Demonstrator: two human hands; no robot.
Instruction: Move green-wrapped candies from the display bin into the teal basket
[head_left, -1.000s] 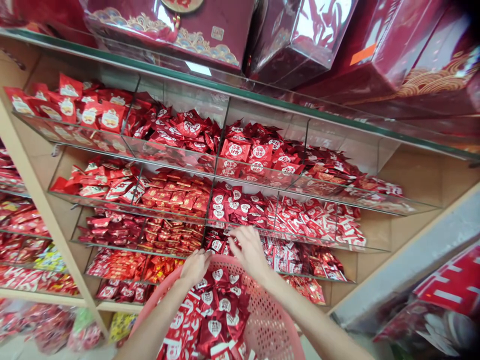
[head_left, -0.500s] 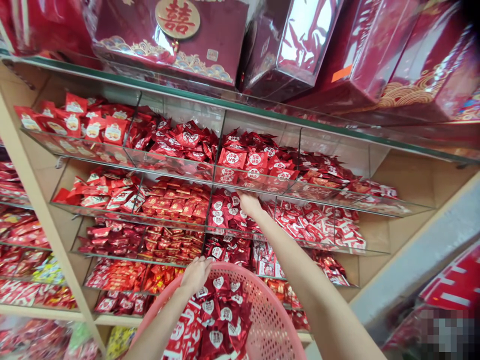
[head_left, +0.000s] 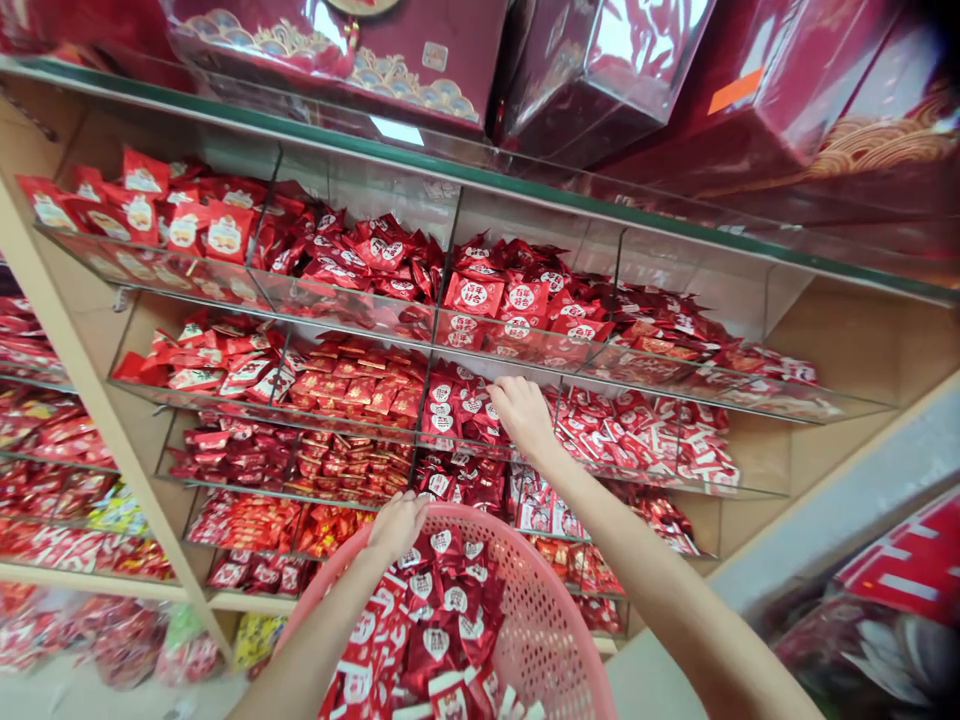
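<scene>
My left hand (head_left: pixel 397 527) is closed over the far left rim of a pink perforated plastic basket (head_left: pixel 551 610). Inside the basket lie dark red candy packets (head_left: pixel 436 642) with white heart-shaped labels, and brighter red-and-white packets (head_left: pixel 360 640) to their left. My right hand (head_left: pixel 523 415) is at the front of the second shelf row, its fingers curled in; whatever they hold is hidden. Just left of it, similar heart-labelled packets (head_left: pixel 442 408) fill a compartment. Red-and-white packets (head_left: pixel 622 430) lie in the compartment to the right.
Stepped glass shelves (head_left: pixel 360 310) with dividers hold several kinds of red packets. Above, large maroon gift boxes (head_left: pixel 420 60) rest on a glass ledge (head_left: pixel 517 185). A wooden upright (head_left: pixel 112 420) parts these shelves from others on the left. Bagged goods (head_left: pixel 112 630) lie low at left.
My right hand has come out from inside the compartment, slightly right, with its back now in plain view. My left hand stays on the basket rim. The view has shifted slightly.
</scene>
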